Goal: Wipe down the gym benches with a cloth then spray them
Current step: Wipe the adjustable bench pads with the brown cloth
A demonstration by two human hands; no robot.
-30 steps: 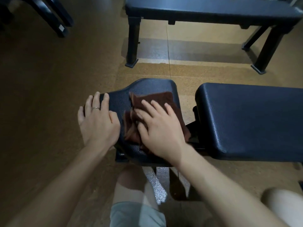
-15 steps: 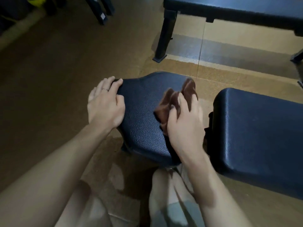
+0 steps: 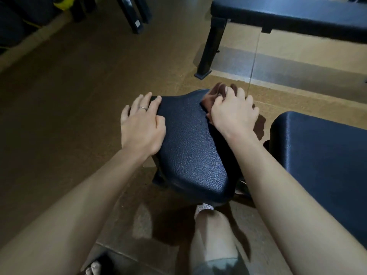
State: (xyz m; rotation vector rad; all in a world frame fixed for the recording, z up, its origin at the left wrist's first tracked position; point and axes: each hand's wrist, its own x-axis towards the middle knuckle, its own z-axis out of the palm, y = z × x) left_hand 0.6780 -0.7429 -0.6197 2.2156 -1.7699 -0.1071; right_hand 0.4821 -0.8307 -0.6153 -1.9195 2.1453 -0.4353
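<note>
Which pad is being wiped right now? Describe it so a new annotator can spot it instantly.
Start at the long dark bench pad on the right edge. Just left of it, across a narrow gap, sits the small seat pad, centre frame. It alone tapers toward the camera, with the left hand resting on its left edge and the right hand gripping a brown cloth at its far corner.

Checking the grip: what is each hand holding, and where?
Right hand bunches the brown cloth at the seat pad's far corner; left hand holds nothing.

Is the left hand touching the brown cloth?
Apart. The head view shows the left hand on the seat pad's left edge, bare pad between it and the brown cloth under the right hand.
</note>
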